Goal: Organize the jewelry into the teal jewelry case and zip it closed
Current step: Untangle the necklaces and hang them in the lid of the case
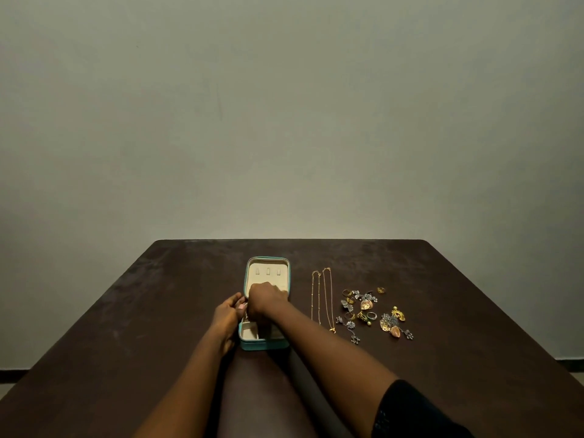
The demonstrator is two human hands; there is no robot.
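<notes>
Closest in, a black sleeve [417, 412] at the lower right, and both bare forearms run up the dark desk [142, 311] to the teal jewelry case [264, 345]. The case sits left of centre, lying open, with its cream-lined lid [268, 273] flat on the far side and showing three small tabs.

The right hand [265, 300] is over the middle of the case, knuckles up and fingers curled down into it. Whether it is pinching anything, I cannot tell. The left hand [228, 314] lies along the case's left wall with its fingertips up by the hinge. They are touching the case, but I cannot tell whether they grip it.

To the right, two gold chains [316, 298] are laid out straight, side by side and apart from the case. Further right sits a loose scatter of rings and earrings [363, 306], gold and silver, all on the desk.
</notes>
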